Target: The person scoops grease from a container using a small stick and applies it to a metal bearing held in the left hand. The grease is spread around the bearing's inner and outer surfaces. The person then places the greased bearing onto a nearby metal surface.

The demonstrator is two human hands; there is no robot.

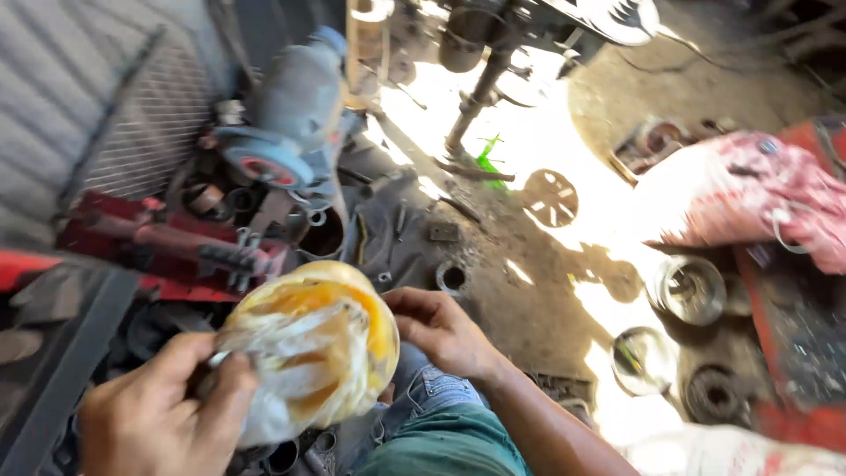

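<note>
I hold a round yellow container wrapped in a crumpled clear plastic bag (313, 348) over my lap. My left hand (163, 410) grips the bag's bunched edge at the lower left. My right hand (441, 328) is curled against the container's right side, fingers behind it. The picture is blurred by motion, so what is inside the bag cannot be made out. My knee in blue jeans (423, 414) shows below.
A blue bench grinder (286, 115) stands behind on the left, beside red metal parts (167, 242). Round metal cans (687, 286) and rings lie on the sunlit dirt floor at right. A pink sack (749, 189) rests on a red frame.
</note>
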